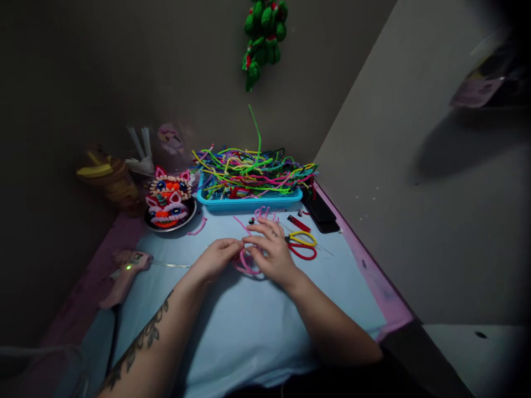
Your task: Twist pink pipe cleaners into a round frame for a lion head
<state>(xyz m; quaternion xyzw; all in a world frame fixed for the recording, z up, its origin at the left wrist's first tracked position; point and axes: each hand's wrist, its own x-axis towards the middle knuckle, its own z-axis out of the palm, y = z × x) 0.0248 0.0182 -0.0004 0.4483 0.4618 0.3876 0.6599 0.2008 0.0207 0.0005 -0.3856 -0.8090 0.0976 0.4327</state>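
Near the centre of the frame, the pink fuzzy loops [245,269] lie just below the meeting fingertips, between the left hand [219,255] and the right hand [274,255]. The left thumb and forefinger are pressed together at the loops' upper left edge and appear to pinch them. The right fingers are spread and bent over the upper right side; whether their tips grip anything I cannot tell. A straight pink strand [239,223] rises above the fingertips, its long axis slanting to the upper left; where it joins the loops is hidden. Its free end points toward the blue tray [253,205], well apart from it. The scissors [302,245] lie right of centre, nearer the right hand.
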